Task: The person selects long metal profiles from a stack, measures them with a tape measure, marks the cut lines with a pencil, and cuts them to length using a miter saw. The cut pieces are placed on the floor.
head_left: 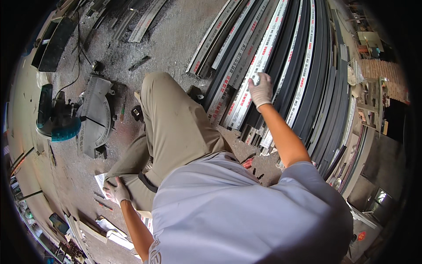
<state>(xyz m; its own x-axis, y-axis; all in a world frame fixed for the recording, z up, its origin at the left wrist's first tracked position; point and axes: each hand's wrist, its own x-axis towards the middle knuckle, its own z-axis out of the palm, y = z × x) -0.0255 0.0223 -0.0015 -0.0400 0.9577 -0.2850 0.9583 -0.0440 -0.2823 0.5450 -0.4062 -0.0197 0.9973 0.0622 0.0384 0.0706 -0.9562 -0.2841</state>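
My right hand (262,91), in a pale work glove, is over long metal profiles. Nearest to it is a dark profile with a white printed film strip (252,79). Its fingers are slightly bent with gaps between them, and it grips nothing that I can see; whether the palm touches the film is hidden. On my bent left leg lies my left hand (117,192), also gloved, its fingers spread over the trouser cloth. The bundle of dark grey profiles (314,105) runs away from me on the right, several of them covered with white film.
A mitre saw (93,116) with a teal guard stands on the floor at the left, its cable running back. Small tools, including a tape measure (137,113), lie near my legs. Shorter offcuts (147,20) lie at the far left, a brick wall (382,75) at the right.
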